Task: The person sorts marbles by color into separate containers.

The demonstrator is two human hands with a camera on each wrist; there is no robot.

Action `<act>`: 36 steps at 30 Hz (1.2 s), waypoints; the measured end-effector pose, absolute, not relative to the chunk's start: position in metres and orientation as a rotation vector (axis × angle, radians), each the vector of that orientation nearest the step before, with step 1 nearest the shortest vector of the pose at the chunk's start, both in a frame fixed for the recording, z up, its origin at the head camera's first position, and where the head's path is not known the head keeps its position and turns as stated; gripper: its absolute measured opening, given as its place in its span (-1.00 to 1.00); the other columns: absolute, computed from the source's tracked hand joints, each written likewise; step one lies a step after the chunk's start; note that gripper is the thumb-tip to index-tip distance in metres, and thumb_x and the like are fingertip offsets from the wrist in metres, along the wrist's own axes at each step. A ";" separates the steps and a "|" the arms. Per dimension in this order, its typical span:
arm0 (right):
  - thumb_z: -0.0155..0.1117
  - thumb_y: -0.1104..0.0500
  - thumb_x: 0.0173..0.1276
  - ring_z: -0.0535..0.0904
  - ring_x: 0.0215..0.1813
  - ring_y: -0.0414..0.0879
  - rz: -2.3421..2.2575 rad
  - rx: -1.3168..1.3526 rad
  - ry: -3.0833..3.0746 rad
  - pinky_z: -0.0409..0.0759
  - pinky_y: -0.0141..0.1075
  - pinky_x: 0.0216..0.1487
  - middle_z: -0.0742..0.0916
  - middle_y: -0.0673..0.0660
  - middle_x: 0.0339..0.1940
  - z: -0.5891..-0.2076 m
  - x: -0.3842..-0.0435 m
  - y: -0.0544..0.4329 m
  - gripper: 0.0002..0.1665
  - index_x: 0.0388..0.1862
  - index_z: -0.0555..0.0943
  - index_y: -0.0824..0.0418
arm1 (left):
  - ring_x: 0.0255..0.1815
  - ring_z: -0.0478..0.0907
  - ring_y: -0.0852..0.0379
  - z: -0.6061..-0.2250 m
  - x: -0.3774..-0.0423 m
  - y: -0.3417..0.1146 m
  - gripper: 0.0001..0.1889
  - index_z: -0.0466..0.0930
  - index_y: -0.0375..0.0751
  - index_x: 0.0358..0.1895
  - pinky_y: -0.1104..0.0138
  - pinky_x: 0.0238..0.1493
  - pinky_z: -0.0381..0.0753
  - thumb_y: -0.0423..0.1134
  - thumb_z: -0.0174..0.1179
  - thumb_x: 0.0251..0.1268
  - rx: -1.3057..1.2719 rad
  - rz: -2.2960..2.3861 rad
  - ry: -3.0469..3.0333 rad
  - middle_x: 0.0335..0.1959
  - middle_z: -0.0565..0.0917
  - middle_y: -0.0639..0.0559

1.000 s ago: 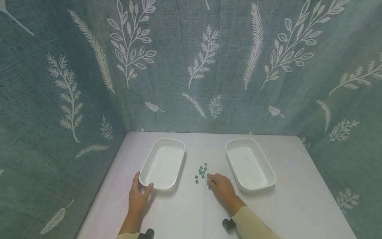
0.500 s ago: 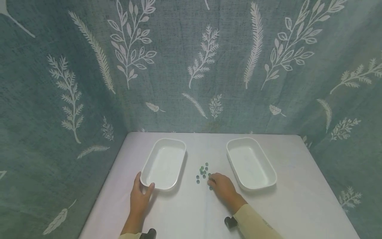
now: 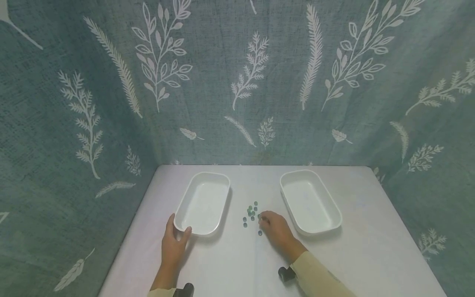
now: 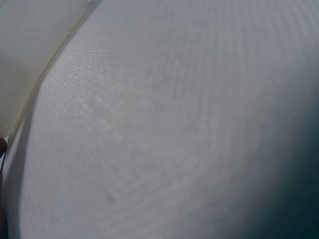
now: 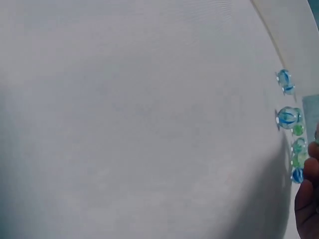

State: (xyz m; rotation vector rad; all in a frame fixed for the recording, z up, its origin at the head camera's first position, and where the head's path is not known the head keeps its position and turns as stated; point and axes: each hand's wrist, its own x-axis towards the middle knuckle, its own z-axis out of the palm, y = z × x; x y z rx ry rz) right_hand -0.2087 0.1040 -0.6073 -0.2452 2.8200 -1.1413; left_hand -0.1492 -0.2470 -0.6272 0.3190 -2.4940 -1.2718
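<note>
A white rectangular tray (image 3: pixel 202 204) lies on the left of the table. My left hand (image 3: pixel 173 247) grips its near left corner, the thumb at the near rim and the fingers along the outer side. My right hand (image 3: pixel 276 231) pinches a greenish glass marble (image 3: pixel 259 216) between thumb and fingertips, low over the table. Several blue and green marbles (image 3: pixel 250 210) lie loosely grouped just left of those fingertips. One dark marble (image 3: pixel 260 233) sits apart, nearer to me. In the right wrist view, clear blue-streaked marbles (image 5: pixel 287 118) stand beside the fingers (image 5: pixel 311 170).
A second white tray (image 3: pixel 311 202) stands on the right, just beyond my right forearm. Both trays rest on a white-covered table (image 3: pixel 230 264). Leaf-patterned green cloth (image 3: pixel 208 82) hangs behind and at both sides.
My right hand has shifted slightly away from me, uncovering the near dark marble, and its fingertips have come onto the greenish one. My left hand stays at the tray corner.
</note>
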 end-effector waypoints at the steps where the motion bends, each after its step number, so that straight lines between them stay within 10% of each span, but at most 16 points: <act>1: 0.11 0.01 0.47 0.45 0.32 0.03 -1.152 -0.249 2.827 0.37 -0.03 0.34 0.63 0.06 0.19 -0.607 -0.209 0.103 -0.59 0.21 0.55 0.13 | 0.51 0.05 -0.15 -0.627 -0.149 -0.247 -0.10 -0.03 -0.02 0.55 -0.13 0.44 0.01 0.04 0.30 0.25 0.328 -1.269 -2.497 0.51 0.18 -0.11; 16: 0.14 0.03 0.48 0.49 -0.23 -0.24 -1.330 -0.386 2.848 0.58 -0.31 -0.15 0.61 -0.13 -0.22 -0.597 -0.223 0.079 -0.68 0.10 0.60 0.12 | 0.50 0.04 -0.18 -0.630 -0.150 -0.252 -0.07 -0.05 -0.03 0.56 -0.16 0.43 -0.01 0.13 0.27 0.24 0.350 -1.275 -2.502 0.51 0.17 -0.15; 36: 0.17 0.05 0.46 0.54 -0.19 -0.19 -1.385 -0.457 2.814 0.59 -0.26 -0.11 0.66 -0.07 -0.19 -0.585 -0.236 0.043 -0.71 0.04 0.62 0.13 | 0.50 0.05 -0.18 -0.632 -0.150 -0.252 -0.08 -0.01 -0.04 0.55 -0.17 0.43 0.00 0.07 0.31 0.22 0.335 -1.281 -2.492 0.50 0.18 -0.13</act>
